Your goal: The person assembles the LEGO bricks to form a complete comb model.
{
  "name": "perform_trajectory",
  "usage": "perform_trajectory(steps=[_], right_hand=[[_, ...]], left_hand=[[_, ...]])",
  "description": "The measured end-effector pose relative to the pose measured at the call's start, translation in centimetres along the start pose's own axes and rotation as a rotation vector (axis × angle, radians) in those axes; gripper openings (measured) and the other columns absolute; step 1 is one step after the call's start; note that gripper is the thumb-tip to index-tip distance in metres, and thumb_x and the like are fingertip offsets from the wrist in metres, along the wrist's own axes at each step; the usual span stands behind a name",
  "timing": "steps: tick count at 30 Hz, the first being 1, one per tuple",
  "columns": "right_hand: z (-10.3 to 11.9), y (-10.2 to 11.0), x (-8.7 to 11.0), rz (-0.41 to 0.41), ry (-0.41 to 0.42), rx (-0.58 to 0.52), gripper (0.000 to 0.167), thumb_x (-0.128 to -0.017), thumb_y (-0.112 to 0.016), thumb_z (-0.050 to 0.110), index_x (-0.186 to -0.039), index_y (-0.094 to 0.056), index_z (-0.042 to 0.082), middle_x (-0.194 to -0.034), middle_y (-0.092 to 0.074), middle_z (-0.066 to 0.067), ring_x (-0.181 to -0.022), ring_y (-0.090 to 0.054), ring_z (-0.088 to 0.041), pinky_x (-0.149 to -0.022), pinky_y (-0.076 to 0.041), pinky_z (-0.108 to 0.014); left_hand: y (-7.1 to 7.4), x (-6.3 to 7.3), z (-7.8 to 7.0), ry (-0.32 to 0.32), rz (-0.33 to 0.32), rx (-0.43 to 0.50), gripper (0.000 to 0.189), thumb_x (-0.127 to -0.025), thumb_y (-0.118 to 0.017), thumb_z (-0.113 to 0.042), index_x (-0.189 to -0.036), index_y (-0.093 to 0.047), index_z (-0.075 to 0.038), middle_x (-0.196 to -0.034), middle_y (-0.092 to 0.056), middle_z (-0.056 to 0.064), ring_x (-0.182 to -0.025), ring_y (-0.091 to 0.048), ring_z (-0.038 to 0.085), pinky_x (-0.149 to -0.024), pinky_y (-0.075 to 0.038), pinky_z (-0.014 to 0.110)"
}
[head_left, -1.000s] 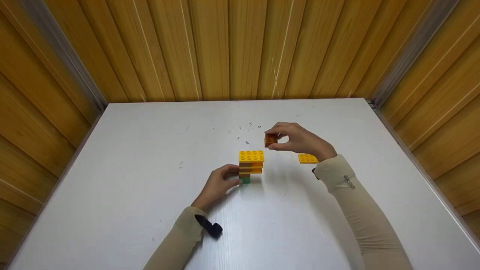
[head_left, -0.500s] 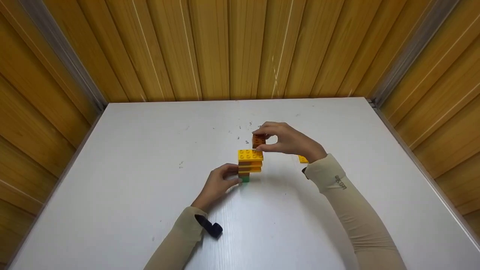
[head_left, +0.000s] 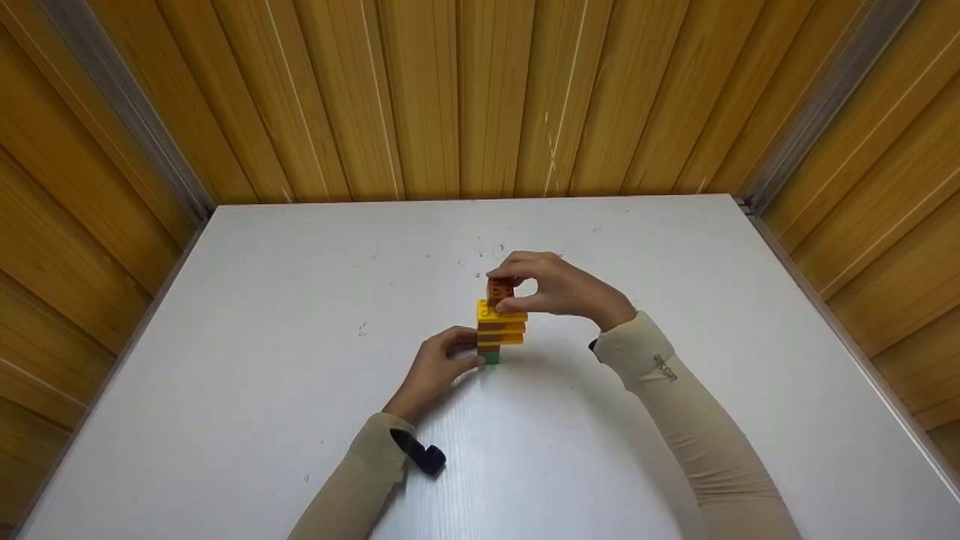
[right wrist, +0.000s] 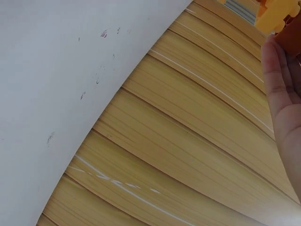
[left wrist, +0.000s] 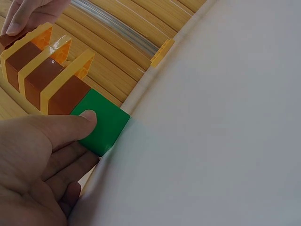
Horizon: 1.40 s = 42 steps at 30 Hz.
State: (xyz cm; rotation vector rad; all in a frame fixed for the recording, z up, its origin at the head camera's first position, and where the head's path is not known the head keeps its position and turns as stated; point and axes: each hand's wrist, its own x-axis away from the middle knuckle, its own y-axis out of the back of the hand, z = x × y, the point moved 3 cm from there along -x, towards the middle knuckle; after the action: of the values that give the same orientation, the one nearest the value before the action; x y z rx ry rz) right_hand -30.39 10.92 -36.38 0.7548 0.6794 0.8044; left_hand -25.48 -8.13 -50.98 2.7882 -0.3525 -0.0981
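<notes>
A tower of toy building bricks stands upright on the white table, with a green brick [left wrist: 108, 123] at its base. Above it, brown bricks [left wrist: 69, 96] alternate with yellow plates [head_left: 487, 316] that jut out to the right. My left hand [head_left: 441, 366] holds the tower's foot, the thumb on the green brick. At the top, my right hand [head_left: 559, 289] pinches another brown brick [head_left: 499, 289] between thumb and fingers, over the left part of the uppermost plate. Whether its underside is pressed fully onto the studs, I cannot tell.
A loose yellow plate [left wrist: 162, 52] lies on the white table [head_left: 300, 300]; in the head view the right arm hides it. Wood-patterned panels [head_left: 480, 97] rise behind and beside the table. Small dark marks dot the tabletop.
My right hand has moved left and slightly down, bringing the brown brick from beside the tower onto or just over its top plate. The left hand has stayed in place.
</notes>
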Motion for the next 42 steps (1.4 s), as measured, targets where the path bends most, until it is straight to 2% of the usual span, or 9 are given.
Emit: perform_trajectory(steps=[5,13,20,26,31,37,42], right_hand=[[0.1,-0.4,-0.2,0.007,0.022,-0.012,0.04,-0.088,-0.071,0.019,-0.124,-0.063,0.002,-0.107,-0.065,-0.007,-0.098,-0.063,-0.017,-0.089,-0.055,-0.037],[0.2,-0.9,-0.5,0.04,-0.01,0.0,0.044,-0.088,-0.07,0.023,-0.127,-0.062,0.004,-0.109,-0.064,-0.006,-0.101,-0.062,-0.017,-0.091,-0.054,-0.032],[0.5,-1.0,-0.5,0.058,-0.008,0.008,0.044,-0.088,-0.07,0.023,-0.127,-0.061,0.004,-0.109,-0.064,-0.007,-0.101,-0.063,-0.018,-0.091,-0.054,-0.032],[0.5,-1.1,-0.5,0.054,0.009,-0.005,0.043,-0.088,-0.071,0.021,-0.126,-0.062,0.003,-0.108,-0.064,-0.008,-0.1,-0.063,-0.019,-0.091,-0.055,-0.034],[0.3,-1.4,-0.5,0.043,-0.026,-0.047,0.042,-0.087,-0.071,0.019,-0.125,-0.062,0.003,-0.108,-0.064,-0.009,-0.101,-0.064,-0.02,-0.091,-0.055,-0.038],[0.2,-1.5,-0.4,0.034,-0.061,-0.053,0.042,-0.086,-0.072,0.018,-0.125,-0.062,0.004,-0.109,-0.064,-0.008,-0.1,-0.063,-0.019,-0.091,-0.054,-0.034],[0.3,-1.5,-0.4,0.042,-0.066,-0.049,0.042,-0.087,-0.071,0.018,-0.125,-0.062,0.003,-0.108,-0.064,-0.009,-0.099,-0.063,-0.02,-0.09,-0.054,-0.04]], left_hand=[[-0.1,0.1,-0.2,-0.026,0.003,0.025,0.037,-0.087,-0.069,-0.007,-0.123,-0.06,-0.008,-0.123,-0.065,0.011,-0.117,-0.061,0.025,-0.104,-0.045,0.042],[-0.1,0.1,0.0,-0.043,0.003,0.009,0.036,-0.086,-0.071,-0.012,-0.121,-0.062,-0.011,-0.121,-0.067,0.006,-0.114,-0.062,0.02,-0.103,-0.046,0.037],[0.0,-0.1,0.1,-0.023,0.003,-0.009,0.036,-0.086,-0.071,-0.009,-0.121,-0.062,-0.013,-0.121,-0.067,0.003,-0.115,-0.062,0.017,-0.104,-0.046,0.034],[0.0,-0.2,-0.1,-0.038,0.005,0.005,0.037,-0.086,-0.071,-0.01,-0.122,-0.062,-0.011,-0.122,-0.066,0.007,-0.115,-0.062,0.021,-0.104,-0.046,0.037],[0.0,-0.1,-0.2,-0.035,0.0,0.003,0.038,-0.085,-0.072,-0.012,-0.122,-0.062,-0.011,-0.121,-0.067,0.008,-0.115,-0.062,0.022,-0.103,-0.046,0.038],[0.0,-0.1,-0.1,-0.027,-0.008,-0.013,0.038,-0.085,-0.072,-0.013,-0.121,-0.062,-0.012,-0.121,-0.067,0.006,-0.114,-0.062,0.021,-0.104,-0.046,0.038],[-0.1,-0.1,-0.1,-0.022,-0.006,-0.017,0.038,-0.085,-0.072,-0.011,-0.122,-0.062,-0.011,-0.121,-0.067,0.006,-0.114,-0.062,0.021,-0.104,-0.046,0.038]])
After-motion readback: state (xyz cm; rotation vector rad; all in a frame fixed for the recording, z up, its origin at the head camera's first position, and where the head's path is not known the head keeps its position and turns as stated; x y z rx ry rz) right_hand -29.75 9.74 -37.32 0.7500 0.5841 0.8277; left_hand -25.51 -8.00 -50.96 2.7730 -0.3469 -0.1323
